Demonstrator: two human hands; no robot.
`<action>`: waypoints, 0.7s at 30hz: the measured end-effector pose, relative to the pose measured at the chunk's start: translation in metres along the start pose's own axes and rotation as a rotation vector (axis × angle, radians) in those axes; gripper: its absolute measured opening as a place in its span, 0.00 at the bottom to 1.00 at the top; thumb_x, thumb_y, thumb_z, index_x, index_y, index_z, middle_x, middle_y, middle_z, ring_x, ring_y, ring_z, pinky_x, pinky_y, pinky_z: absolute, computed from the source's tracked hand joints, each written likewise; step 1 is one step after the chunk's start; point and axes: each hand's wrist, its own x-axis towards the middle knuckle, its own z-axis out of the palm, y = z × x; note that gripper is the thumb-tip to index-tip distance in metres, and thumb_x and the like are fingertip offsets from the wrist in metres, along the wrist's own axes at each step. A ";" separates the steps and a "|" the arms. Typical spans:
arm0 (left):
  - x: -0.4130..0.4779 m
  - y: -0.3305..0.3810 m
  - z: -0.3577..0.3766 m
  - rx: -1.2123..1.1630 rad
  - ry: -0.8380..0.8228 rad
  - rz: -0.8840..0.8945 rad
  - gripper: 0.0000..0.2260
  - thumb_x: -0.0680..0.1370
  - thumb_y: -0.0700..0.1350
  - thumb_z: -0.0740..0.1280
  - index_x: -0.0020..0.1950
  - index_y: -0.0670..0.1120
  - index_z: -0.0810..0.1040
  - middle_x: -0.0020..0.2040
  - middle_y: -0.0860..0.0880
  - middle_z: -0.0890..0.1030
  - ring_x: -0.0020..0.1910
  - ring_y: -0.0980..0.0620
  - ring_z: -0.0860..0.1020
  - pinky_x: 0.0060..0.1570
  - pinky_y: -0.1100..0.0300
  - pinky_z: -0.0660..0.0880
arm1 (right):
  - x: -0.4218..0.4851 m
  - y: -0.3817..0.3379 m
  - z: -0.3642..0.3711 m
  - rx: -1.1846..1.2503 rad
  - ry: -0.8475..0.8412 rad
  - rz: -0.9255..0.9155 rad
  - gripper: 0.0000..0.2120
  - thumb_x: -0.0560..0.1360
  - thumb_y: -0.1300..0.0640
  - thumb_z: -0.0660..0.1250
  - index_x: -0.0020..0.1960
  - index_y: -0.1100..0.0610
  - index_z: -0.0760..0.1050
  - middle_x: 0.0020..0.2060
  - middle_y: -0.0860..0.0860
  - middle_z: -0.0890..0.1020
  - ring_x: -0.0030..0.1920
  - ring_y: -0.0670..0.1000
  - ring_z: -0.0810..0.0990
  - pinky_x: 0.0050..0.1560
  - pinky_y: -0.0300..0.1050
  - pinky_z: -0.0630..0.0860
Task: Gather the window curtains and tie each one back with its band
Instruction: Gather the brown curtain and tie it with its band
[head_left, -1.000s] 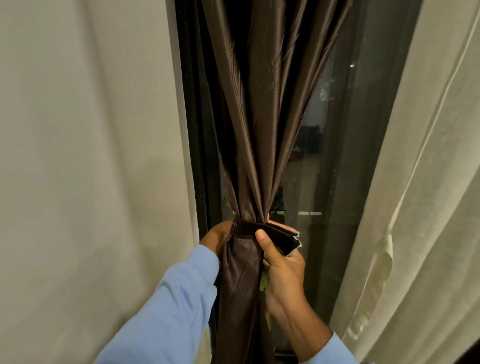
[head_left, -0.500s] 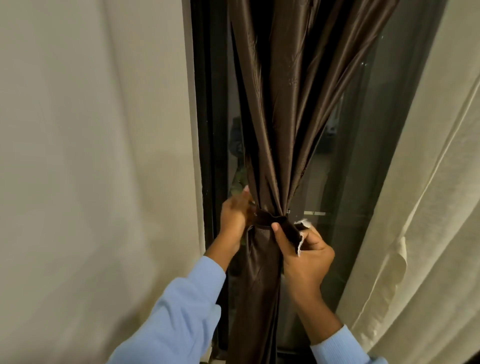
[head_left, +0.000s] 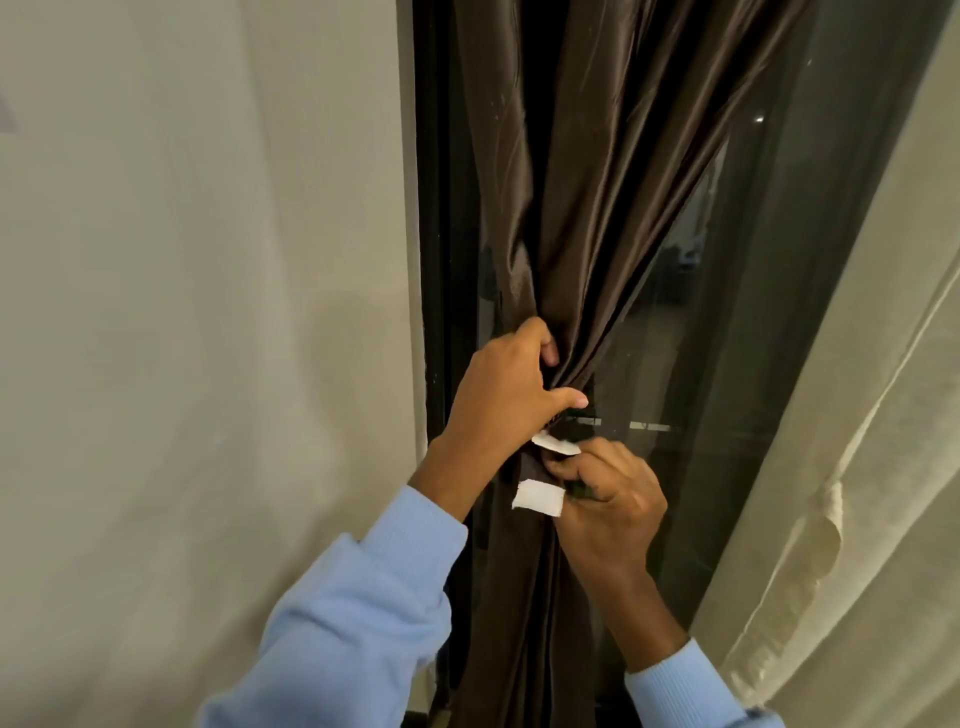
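Note:
A dark brown satin curtain (head_left: 587, 218) hangs gathered into a bunch in front of a dark window. My left hand (head_left: 506, 395) grips the bunch at its narrowest point, fingers curled into the folds. Just below, my right hand (head_left: 610, 499) pinches the brown tie band, most of it hidden by my hands. Two white fastener patches of the band show: one (head_left: 556, 443) under my left hand, one (head_left: 537, 497) left of my right hand, apart from each other.
A cream wall (head_left: 197, 312) fills the left side. The black window frame (head_left: 434, 260) runs down beside the curtain, with dark glass (head_left: 727, 364) behind. A cream sheer curtain (head_left: 857, 467) hangs at the right edge.
My left hand has come round from behind and now grips the gathered curtain from the front. The band has opened, showing two white patches apart. My right hand sits lower.

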 end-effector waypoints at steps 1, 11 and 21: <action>0.005 -0.004 0.003 -0.035 -0.028 -0.019 0.20 0.63 0.55 0.79 0.43 0.50 0.71 0.29 0.54 0.74 0.27 0.59 0.72 0.33 0.61 0.73 | 0.002 0.000 0.001 0.033 0.007 0.009 0.13 0.72 0.55 0.75 0.31 0.56 0.78 0.29 0.48 0.78 0.29 0.49 0.74 0.30 0.45 0.66; 0.029 -0.003 0.002 0.037 -0.245 0.006 0.18 0.66 0.59 0.76 0.30 0.45 0.77 0.24 0.53 0.75 0.26 0.58 0.75 0.32 0.63 0.74 | 0.007 0.010 0.006 -0.071 -0.084 -0.049 0.13 0.62 0.69 0.80 0.32 0.56 0.79 0.31 0.47 0.81 0.31 0.48 0.77 0.34 0.45 0.68; 0.015 0.019 -0.001 0.312 -0.462 -0.019 0.20 0.71 0.52 0.74 0.32 0.47 0.65 0.32 0.49 0.70 0.34 0.47 0.74 0.36 0.55 0.72 | 0.002 0.013 0.012 -0.089 -0.093 0.004 0.10 0.63 0.63 0.82 0.35 0.55 0.82 0.34 0.46 0.84 0.34 0.48 0.80 0.35 0.45 0.72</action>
